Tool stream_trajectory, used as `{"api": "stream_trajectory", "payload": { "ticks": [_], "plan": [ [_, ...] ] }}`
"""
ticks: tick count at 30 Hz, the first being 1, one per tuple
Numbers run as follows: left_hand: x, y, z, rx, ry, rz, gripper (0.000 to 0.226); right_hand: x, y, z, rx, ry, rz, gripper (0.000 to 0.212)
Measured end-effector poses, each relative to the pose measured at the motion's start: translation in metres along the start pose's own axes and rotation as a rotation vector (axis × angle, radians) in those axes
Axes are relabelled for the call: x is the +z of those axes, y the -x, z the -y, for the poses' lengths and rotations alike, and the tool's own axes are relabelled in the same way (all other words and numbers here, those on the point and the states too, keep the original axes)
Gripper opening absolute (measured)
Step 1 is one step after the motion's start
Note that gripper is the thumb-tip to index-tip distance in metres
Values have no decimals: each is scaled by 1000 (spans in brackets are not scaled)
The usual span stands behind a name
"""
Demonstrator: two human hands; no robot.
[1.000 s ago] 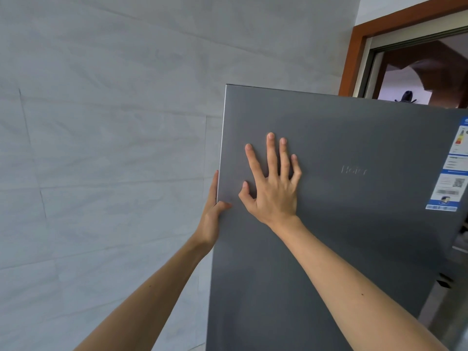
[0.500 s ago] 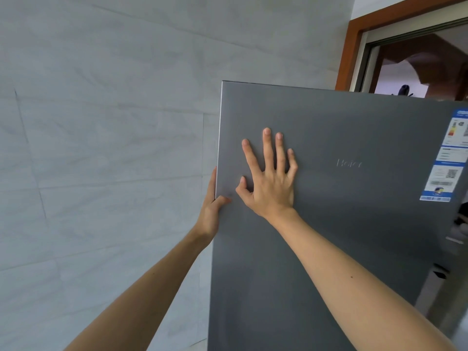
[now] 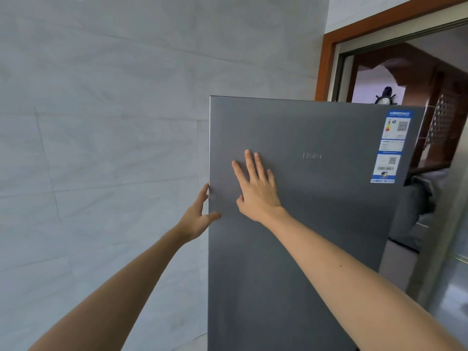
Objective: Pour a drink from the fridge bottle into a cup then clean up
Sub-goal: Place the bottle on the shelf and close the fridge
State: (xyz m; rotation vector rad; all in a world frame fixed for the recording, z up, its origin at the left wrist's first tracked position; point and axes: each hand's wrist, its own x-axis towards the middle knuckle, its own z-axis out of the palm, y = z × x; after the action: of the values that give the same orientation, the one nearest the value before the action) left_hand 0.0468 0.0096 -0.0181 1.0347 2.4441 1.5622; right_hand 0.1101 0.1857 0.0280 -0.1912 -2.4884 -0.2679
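Note:
The grey fridge door (image 3: 316, 236) fills the middle and right of the view, and its inside is hidden. My left hand (image 3: 198, 219) grips the door's left edge, thumb on the front face and fingers behind the edge. My right hand (image 3: 255, 188) lies flat on the door face just right of that edge, fingers spread and pointing up, holding nothing. No bottle or cup is in view.
A pale tiled wall (image 3: 101, 148) runs close along the left of the fridge. A blue and white energy label (image 3: 393, 145) sits at the door's upper right. Behind the fridge on the right is a brown wooden doorway (image 3: 326, 59) into another room.
The door and both hands sit lower in the view, and the door's right edge now shows. My right hand leans more to the left; my left hand's fingers have straightened along the edge.

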Motion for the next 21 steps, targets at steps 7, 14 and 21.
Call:
{"api": "stream_trajectory", "payload": {
  "ticks": [7, 14, 21],
  "plan": [
    [3, 55, -3, -55, -539, 163, 91, -15, 62, -8, 98, -140, 460, 68],
    [18, 85, -5, -64, -731, 306, 87, -15, 111, -11, 112, -79, 705, 61],
    [27, 84, -4, -23, -792, 378, 88, -21, 135, -9, 161, -83, 735, 63]
  ]
}}
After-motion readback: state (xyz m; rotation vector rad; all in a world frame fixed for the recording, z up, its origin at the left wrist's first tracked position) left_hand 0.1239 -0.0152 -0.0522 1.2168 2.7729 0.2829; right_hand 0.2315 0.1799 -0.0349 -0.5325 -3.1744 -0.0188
